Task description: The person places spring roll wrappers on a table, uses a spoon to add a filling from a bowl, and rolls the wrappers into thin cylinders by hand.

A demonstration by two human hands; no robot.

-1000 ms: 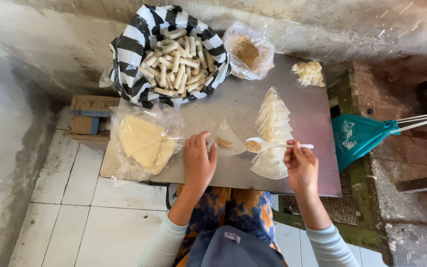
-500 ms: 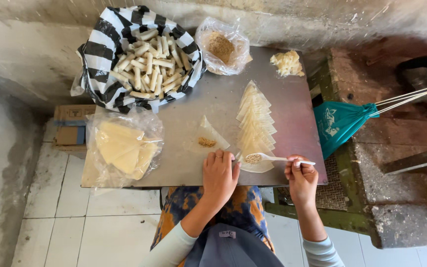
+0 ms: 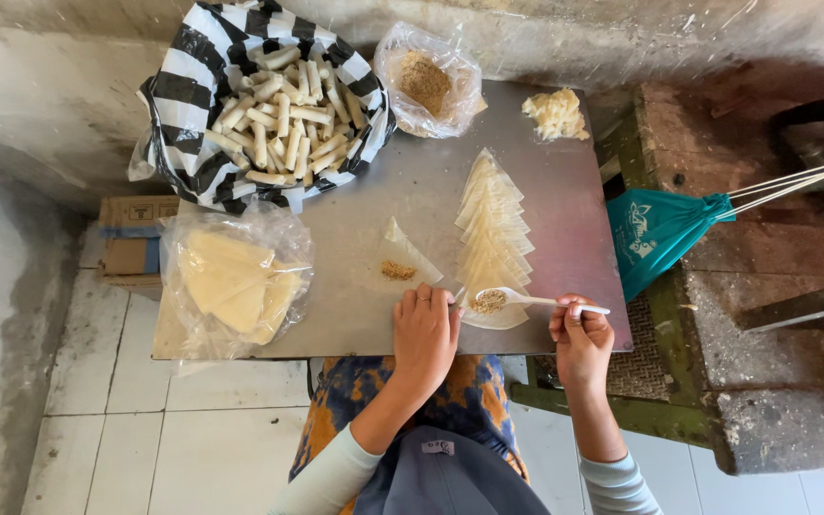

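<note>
My right hand [image 3: 581, 336] holds a white plastic spoon [image 3: 526, 299] with brown filling in its bowl, just over the near end of a fanned row of triangular pastry wrappers [image 3: 495, 229]. My left hand [image 3: 424, 330] rests palm down on the metal table [image 3: 565, 200] by the nearest wrapper, fingers together, holding nothing that I can see. A single wrapper [image 3: 399, 259] with a dab of filling lies just beyond that hand.
A black-and-white striped bag [image 3: 183, 105] holds several rolled pastries [image 3: 278, 114] at the back left. A clear bag of brown filling [image 3: 424, 81], a pale crumbly lump [image 3: 555, 113], a plastic bag of wrappers [image 3: 231, 281], a teal bag [image 3: 660, 234] on the right, cardboard boxes [image 3: 131, 238].
The view has shifted, so the table sits lower left in frame. My left hand has moved right, off the single wrapper and next to the spoon. The spoon stays over the fanned row.
</note>
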